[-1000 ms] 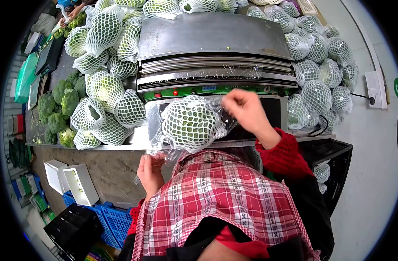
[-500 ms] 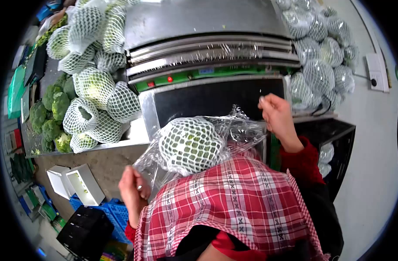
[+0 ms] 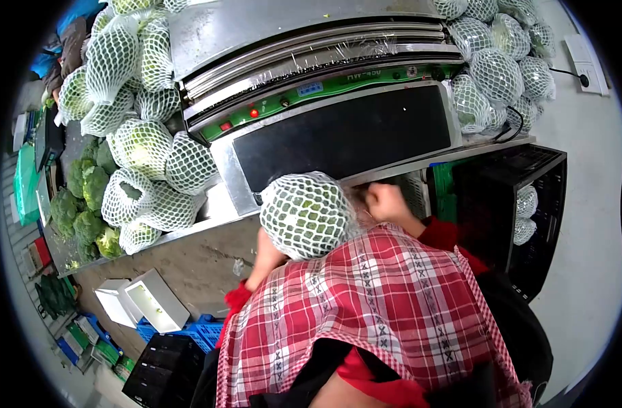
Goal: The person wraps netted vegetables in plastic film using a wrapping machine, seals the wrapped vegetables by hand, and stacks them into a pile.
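A round green vegetable head in a white foam net [image 3: 307, 216] is held up against the front of the wrapping machine, close to my apron. Clear cling film lies tight over it and gathers at its right side. My left hand [image 3: 266, 253] is under its left side, with the fingers hidden behind it. On the right, my right hand [image 3: 387, 202] is curled closed at the gathered film, slightly blurred. Beyond both hands is the machine's black plate [image 3: 345, 132], with film edge showing along the rollers [image 3: 317, 61] above it.
Netted vegetables [image 3: 144, 146] are piled on the left counter beside loose broccoli [image 3: 86, 180]. Wrapped ones [image 3: 496, 75] are heaped at the right. A black crate [image 3: 539, 224] stands at lower right. Lower left are a white box [image 3: 158, 302], a blue crate [image 3: 205, 332] and black crates [image 3: 162, 370].
Both hands have come inward from wide apart, drawing the spread film around the netted vegetable. My right hand has moved down and left, my left hand up and right. The view has tilted.
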The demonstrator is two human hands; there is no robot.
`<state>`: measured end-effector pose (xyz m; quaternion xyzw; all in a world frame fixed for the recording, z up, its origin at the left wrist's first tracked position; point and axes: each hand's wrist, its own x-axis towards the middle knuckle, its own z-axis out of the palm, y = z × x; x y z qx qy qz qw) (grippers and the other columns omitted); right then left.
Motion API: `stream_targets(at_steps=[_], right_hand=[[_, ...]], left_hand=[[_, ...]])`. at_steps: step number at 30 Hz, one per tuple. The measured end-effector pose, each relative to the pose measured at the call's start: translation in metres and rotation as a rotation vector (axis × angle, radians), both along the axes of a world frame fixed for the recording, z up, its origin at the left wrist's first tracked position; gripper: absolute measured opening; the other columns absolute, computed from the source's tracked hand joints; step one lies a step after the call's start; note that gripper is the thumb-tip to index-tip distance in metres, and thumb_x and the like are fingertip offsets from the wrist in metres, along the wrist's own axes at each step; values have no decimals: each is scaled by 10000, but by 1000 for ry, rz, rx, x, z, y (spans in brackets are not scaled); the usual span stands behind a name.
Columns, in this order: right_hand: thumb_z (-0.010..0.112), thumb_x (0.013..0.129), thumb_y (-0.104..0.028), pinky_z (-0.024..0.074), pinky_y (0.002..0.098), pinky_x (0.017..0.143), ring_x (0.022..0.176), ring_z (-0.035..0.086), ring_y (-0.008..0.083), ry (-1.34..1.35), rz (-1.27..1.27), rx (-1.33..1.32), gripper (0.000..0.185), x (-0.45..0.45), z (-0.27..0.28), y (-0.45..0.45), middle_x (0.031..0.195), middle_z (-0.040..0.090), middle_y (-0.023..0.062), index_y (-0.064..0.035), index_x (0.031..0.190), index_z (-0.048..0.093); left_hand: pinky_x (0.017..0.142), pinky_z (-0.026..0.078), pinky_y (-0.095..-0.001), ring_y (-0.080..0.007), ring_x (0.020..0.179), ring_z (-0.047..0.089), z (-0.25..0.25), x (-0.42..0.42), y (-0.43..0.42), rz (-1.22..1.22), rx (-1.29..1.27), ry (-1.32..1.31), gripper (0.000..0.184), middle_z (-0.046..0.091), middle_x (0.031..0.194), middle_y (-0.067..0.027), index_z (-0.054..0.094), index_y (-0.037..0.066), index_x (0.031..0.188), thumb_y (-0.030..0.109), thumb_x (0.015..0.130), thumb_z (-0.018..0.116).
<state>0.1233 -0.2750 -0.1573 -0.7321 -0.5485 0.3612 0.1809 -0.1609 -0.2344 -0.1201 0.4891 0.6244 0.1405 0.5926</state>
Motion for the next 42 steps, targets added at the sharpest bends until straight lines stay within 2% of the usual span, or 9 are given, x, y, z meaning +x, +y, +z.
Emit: stream_targets(at_steps=[3, 4, 12, 14, 18, 24, 26, 32, 42], right_hand=[[645, 792, -170, 545, 443, 761, 856, 667, 348, -138, 450, -516, 244, -44, -27, 31, 933, 671, 226, 34, 925, 659], [641, 857, -224, 498, 413, 906, 1090, 592, 282, 561, 234, -290, 455, -42, -25, 15, 1227, 571, 215, 22, 1225, 534], [655, 861, -332, 473, 328, 862, 1004, 574, 134, 1229, 552, 100, 408, -61, 125, 105, 1082, 635, 78, -31, 1133, 608], [654, 864, -347, 466, 316, 864, 998, 572, 117, 1287, 577, 118, 407, -69, 134, 111, 1068, 643, 61, -35, 1123, 617], [640, 877, -354, 454, 312, 893, 1018, 574, 122, 1237, 423, -105, 415, -76, 106, 101, 1083, 646, 59, -24, 1128, 616], [665, 874, -366, 378, 352, 1033, 1227, 466, 178, 1857, -206, -242, 646, -2, 139, 67, 1311, 514, 90, -10, 1348, 407], [742, 796, -391, 352, 365, 1058, 1217, 466, 203, 1071, 40, 296, 801, 9, 144, 75, 1324, 467, 142, 16, 1361, 346], [783, 758, -283, 498, 311, 815, 902, 603, 172, 453, -264, 593, 531, 162, 215, 208, 976, 642, 83, 12, 1138, 558], [622, 824, -431, 501, 498, 748, 902, 632, 415, -921, -873, 687, 506, 505, 249, 412, 911, 663, 227, -37, 1131, 536]], left_hand=[[698, 475, -320, -178, 808, 586, -18, 24, 4, -119, 223, -53, 217, 639, 927, -104, 647, -27, 982, 132, 837, 620], [715, 474, -330, -192, 830, 583, -17, 31, 8, -141, 314, -49, 222, 631, 954, -116, 644, -27, 984, 132, 830, 626], [847, 465, -412, -298, 1006, 562, 83, 80, 73, -11, 1357, -80, 282, 563, 1170, -210, 623, -25, 1001, 132, 773, 675], [768, 495, -409, -326, 739, 623, 94, 106, 104, -62, 1610, -816, 233, 651, 815, -141, 647, -17, 882, 170, 750, 684], [752, 489, -308, -210, 796, 648, 163, 55, 101, -768, 775, -855, 203, 665, 854, -98, 643, -19, 961, 141, 837, 626], [653, 475, -264, -160, 705, 598, 115, 38, 72, -191, 424, -562, 234, 628, 834, -33, 613, -20, 988, 195, 898, 596], [620, 470, -250, -143, 674, 582, 110, 65, 90, -50, 362, -458, 247, 616, 827, -11, 603, -21, 998, 213, 919, 586], [949, 465, -328, -203, 1121, 567, 139, 165, 149, -34, 274, -816, 352, 581, 1216, -138, 456, -25, 1281, 44, 944, 534], [751, 509, -290, -165, 824, 653, 120, 139, 231, -64, 748, -17, 216, 696, 935, -128, 630, -21, 1044, 34, 836, 644]])
